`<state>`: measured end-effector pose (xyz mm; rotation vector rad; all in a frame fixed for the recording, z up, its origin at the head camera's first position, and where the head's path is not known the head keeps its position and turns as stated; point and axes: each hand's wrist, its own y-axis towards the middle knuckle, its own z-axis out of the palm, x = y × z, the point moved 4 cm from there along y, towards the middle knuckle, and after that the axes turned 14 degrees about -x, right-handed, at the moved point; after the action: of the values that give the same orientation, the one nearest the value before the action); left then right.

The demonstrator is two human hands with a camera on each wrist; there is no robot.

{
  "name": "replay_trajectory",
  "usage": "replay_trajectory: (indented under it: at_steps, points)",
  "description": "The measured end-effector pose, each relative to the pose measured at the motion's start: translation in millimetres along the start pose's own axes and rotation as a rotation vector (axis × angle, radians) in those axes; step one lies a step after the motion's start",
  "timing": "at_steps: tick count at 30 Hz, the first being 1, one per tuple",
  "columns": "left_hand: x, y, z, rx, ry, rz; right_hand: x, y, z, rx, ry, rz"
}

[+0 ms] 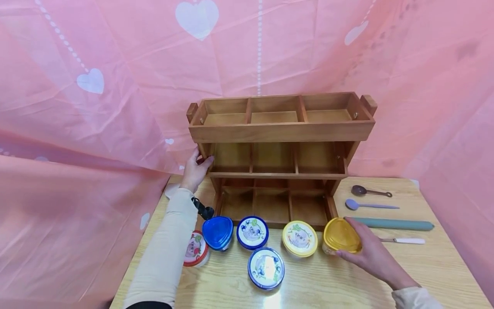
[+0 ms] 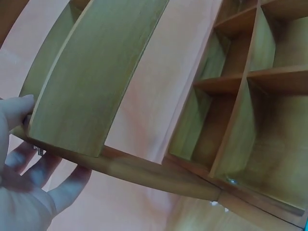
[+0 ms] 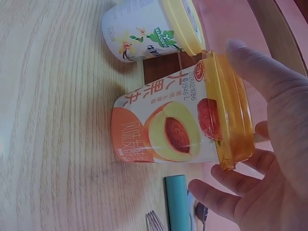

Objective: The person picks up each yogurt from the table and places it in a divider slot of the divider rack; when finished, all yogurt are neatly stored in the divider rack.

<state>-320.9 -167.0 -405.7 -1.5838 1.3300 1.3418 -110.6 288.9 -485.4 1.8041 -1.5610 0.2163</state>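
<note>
A three-tier wooden rack (image 1: 281,133) with divided trays stands at the back of the table. My left hand (image 1: 196,171) grips its left side at the middle tier. In the left wrist view, the thumb (image 2: 19,108) lies on one side of the wood and the fingers reach round the other. My right hand (image 1: 372,253) holds a yogurt cup (image 3: 163,120) by its yellow lid (image 1: 341,236), thumb on one edge and fingers at the opposite one. The cup, printed with a peach half, stands upright at the right end of the cups, beside a yellow-lidded vanilla cup (image 1: 299,239).
Two round blue-lidded cups (image 1: 252,232), a cup with a triangular blue lid (image 1: 218,232) and a red-lidded cup (image 1: 194,249) stand along the front. At right lie a brown measuring spoon (image 1: 359,190), a purple spoon (image 1: 353,204), a teal stick-shaped item (image 1: 401,223) and a white-handled fork (image 1: 409,241).
</note>
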Motion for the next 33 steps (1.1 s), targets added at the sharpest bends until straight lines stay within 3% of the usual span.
replay_trajectory:
  at_steps: [9, 14, 26, 33]
  points:
    - [3.5, -2.4, -2.1, 0.016, 0.025, 0.03, -0.5, 0.4, 6.1, 0.024, -0.027, 0.04]
    - [4.2, -3.4, -3.5, 0.009, 0.022, 0.024, -2.0, 0.5, 8.6, -0.004, -0.034, 0.021]
    - [4.4, -4.5, -1.8, 0.0, 0.033, 0.011, -5.5, -4.0, 14.3, -0.029, 0.022, 0.05]
    - [1.1, -3.4, 0.7, 0.01, 0.014, 0.015, 2.9, 1.2, 3.4, -0.06, 0.009, 0.014]
